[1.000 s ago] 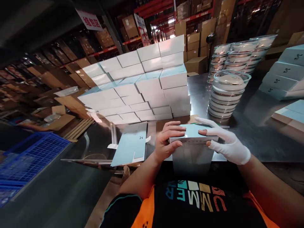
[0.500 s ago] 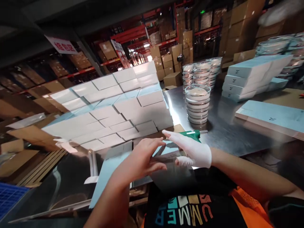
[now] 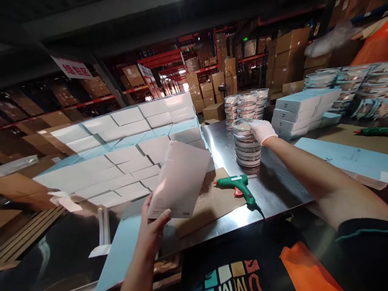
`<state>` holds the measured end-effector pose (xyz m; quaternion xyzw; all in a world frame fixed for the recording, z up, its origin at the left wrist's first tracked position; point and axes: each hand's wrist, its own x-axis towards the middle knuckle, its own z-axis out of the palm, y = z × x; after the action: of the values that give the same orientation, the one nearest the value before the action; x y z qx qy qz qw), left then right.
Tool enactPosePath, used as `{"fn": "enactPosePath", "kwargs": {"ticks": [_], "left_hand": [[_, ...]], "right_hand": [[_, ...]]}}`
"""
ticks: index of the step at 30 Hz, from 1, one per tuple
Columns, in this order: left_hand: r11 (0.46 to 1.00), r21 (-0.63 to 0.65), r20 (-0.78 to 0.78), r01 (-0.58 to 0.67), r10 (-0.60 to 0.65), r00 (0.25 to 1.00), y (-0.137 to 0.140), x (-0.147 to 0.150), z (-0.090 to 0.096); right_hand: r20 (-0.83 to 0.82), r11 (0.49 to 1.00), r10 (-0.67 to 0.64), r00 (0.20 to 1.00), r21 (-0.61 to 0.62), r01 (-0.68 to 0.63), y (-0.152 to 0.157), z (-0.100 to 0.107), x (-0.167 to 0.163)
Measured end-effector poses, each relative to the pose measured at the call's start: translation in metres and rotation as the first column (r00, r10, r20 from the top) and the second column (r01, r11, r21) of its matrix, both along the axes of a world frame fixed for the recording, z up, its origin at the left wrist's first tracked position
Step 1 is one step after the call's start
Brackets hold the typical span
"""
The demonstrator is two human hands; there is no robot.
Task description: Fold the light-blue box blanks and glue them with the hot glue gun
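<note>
My bare left hand (image 3: 154, 226) holds a flat white box (image 3: 182, 182) by its lower left corner, tilted up, with small print near its lower edge. My right hand (image 3: 263, 131), in a white glove with bare fingertips, reaches out and grips the rim of the top container in a stack of round transparent containers (image 3: 247, 151). Between the hands, a green hot glue gun (image 3: 238, 184) lies on its side, its orange nozzle over a brown cardboard sheet (image 3: 209, 202). My right fingertips are partly hidden behind the rim.
A wall of stacked white boxes (image 3: 121, 161) stands at the left. Further container stacks (image 3: 247, 103) are behind. White-blue boxes (image 3: 297, 109), a long light-blue box (image 3: 342, 155) and another green glue gun (image 3: 376, 131) lie right on the metal table (image 3: 281, 178). A person's orange clothing (image 3: 371, 44) shows far right.
My hands have moved apart. The left has raised the white box up and left; the right has gone forward to the container stack. The glue gun is now uncovered.
</note>
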<state>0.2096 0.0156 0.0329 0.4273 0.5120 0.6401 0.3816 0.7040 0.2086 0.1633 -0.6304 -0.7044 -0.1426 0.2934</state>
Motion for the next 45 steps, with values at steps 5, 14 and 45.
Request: {"fn": "enactPosePath", "kwargs": {"ticks": [5,14,45], "left_hand": [[0.995,-0.103,-0.105,0.016,-0.027,0.994,0.001,0.014,-0.048],[1.0,-0.026,-0.225,0.016,-0.022,0.974,0.013,0.04,-0.077],[0.834,0.533,-0.37,0.144,0.077,0.926,-0.006,0.077,-0.076]], "right_hand": [[0.007,0.992,-0.05,0.999,0.12,0.049,-0.018,0.029,-0.004],[-0.253,0.928,0.366,0.895,0.171,-0.331,-0.122,0.063,-0.05],[-0.865,0.927,0.304,0.398,0.173,-0.332,-0.195,-0.136,-0.206]]}}
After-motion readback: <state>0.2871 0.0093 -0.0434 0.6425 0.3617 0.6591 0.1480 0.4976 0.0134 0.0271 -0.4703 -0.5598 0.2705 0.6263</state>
